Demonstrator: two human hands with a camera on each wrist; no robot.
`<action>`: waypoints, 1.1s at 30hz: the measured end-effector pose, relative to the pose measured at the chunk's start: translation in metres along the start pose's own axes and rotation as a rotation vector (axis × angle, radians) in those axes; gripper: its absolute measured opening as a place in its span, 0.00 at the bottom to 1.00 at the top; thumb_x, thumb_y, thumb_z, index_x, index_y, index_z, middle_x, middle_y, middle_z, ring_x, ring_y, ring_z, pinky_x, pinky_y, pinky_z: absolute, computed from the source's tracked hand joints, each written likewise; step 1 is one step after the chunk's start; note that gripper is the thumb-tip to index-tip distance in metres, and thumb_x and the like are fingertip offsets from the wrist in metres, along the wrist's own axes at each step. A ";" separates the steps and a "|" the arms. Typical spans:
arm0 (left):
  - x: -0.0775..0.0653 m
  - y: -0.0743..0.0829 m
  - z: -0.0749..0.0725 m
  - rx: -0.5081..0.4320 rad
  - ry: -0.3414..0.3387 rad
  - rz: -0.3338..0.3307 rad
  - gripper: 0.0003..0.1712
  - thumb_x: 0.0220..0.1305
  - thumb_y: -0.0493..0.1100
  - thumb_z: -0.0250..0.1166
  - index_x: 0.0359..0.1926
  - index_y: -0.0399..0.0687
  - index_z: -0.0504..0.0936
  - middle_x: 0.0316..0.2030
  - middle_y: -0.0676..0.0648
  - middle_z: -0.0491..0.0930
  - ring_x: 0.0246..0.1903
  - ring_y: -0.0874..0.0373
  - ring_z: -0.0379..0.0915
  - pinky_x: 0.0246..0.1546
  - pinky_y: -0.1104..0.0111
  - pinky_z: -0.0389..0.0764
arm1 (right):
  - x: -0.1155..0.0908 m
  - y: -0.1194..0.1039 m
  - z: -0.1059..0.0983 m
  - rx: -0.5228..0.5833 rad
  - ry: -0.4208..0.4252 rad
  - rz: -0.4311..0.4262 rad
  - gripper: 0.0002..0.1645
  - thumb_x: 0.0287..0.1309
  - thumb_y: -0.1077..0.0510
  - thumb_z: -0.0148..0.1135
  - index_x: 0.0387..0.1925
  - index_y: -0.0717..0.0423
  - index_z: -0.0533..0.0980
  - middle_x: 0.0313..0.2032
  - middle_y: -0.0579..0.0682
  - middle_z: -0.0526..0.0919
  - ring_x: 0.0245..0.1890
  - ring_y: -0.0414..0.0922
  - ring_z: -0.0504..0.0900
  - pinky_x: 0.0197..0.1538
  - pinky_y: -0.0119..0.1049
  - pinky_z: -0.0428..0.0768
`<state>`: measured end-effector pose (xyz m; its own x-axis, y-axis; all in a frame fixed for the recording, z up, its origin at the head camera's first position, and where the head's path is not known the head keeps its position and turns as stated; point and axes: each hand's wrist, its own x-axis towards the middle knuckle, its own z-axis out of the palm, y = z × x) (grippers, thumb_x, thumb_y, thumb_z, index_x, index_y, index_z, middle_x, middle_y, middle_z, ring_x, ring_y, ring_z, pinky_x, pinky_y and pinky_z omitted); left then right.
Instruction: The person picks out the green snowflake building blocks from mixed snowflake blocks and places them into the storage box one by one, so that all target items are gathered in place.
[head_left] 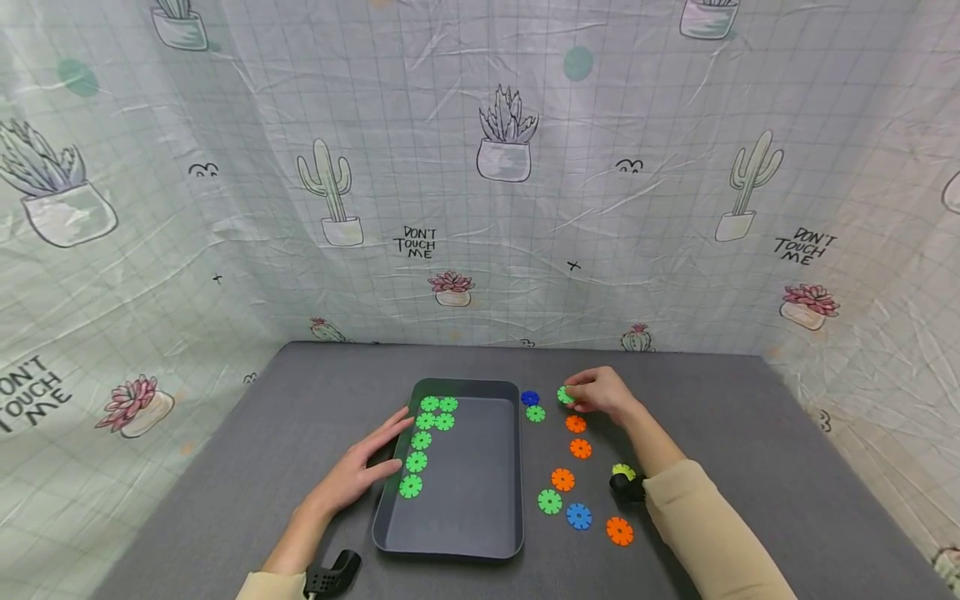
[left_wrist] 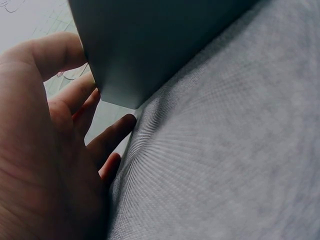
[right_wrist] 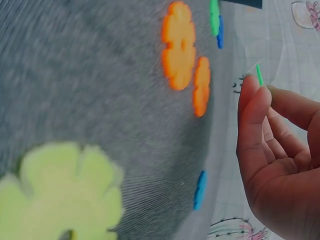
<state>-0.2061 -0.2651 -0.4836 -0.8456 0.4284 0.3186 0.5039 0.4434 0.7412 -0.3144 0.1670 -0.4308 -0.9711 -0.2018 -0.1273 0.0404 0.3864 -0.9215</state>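
Note:
My right hand [head_left: 606, 393] pinches a green notched disc [head_left: 564, 395] between thumb and fingertips, to the right of the dark grey tray [head_left: 472, 500]. Seen edge-on in the right wrist view, the thin green disc [right_wrist: 259, 74] sticks up past the fingertips. Along the inside left of the tray, several green discs [head_left: 416, 462] form a column, with a second short column beside its far end. My left hand [head_left: 351, 473] lies at the tray's left side, fingers loosely extended and fingertips at the rim. The left wrist view has those fingers beside the tray's outer wall [left_wrist: 165, 45].
Right of the tray lie orange discs [head_left: 581, 448], green discs [head_left: 550, 501], a dark blue disc [head_left: 530, 398] and a lighter blue disc [head_left: 579, 517]. A yellow-green disc [head_left: 624, 471] is partly hidden by the right wrist's black strap. A printed curtain [head_left: 502, 233] hangs behind the table.

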 end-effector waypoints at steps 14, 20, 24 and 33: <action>-0.001 0.002 0.001 -0.024 0.002 -0.007 0.33 0.72 0.40 0.62 0.74 0.41 0.66 0.77 0.44 0.54 0.75 0.38 0.46 0.64 0.31 0.52 | -0.009 -0.028 0.015 0.076 -0.020 -0.029 0.19 0.67 0.66 0.61 0.55 0.76 0.77 0.40 0.63 0.86 0.34 0.49 0.87 0.40 0.40 0.85; 0.000 0.000 0.001 -0.024 0.000 -0.007 0.33 0.72 0.40 0.62 0.75 0.41 0.66 0.77 0.45 0.54 0.75 0.38 0.46 0.64 0.32 0.52 | -0.013 -0.041 0.023 0.088 -0.043 -0.048 0.20 0.67 0.67 0.60 0.57 0.76 0.76 0.40 0.63 0.87 0.37 0.51 0.88 0.43 0.41 0.85; 0.000 0.000 0.000 -0.022 0.000 0.000 0.33 0.72 0.40 0.62 0.75 0.41 0.65 0.77 0.44 0.54 0.75 0.38 0.46 0.64 0.32 0.52 | -0.014 -0.047 0.030 0.089 -0.063 -0.067 0.20 0.67 0.67 0.59 0.57 0.77 0.76 0.42 0.63 0.86 0.36 0.49 0.88 0.46 0.44 0.84; 0.000 0.001 0.000 -0.019 -0.003 -0.002 0.33 0.72 0.40 0.62 0.75 0.41 0.66 0.77 0.44 0.54 0.75 0.38 0.46 0.64 0.31 0.52 | -0.012 -0.060 0.051 0.124 -0.110 -0.054 0.20 0.67 0.66 0.61 0.57 0.73 0.77 0.41 0.62 0.87 0.44 0.58 0.87 0.48 0.47 0.84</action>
<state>-0.2053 -0.2651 -0.4828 -0.8460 0.4297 0.3157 0.4991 0.4295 0.7526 -0.2929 0.1004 -0.3929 -0.9412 -0.3195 -0.1098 0.0244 0.2599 -0.9653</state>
